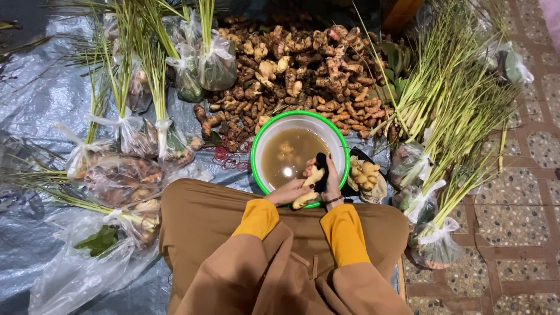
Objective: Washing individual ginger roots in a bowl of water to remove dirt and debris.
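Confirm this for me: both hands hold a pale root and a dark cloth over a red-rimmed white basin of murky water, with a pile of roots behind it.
Not quite: the head view shows the basin has a green rim, not red. The rest holds: the left hand and right hand hold a pale root and dark cloth over murky water, with the root pile behind.

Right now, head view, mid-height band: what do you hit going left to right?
Bagged bundles on the grey tarp → clear bags of stalks and roots → green-rimmed basin of murky water → left hand holding a peeled root → right hand with dark cloth → small bag of peeled roots → lemongrass bundles
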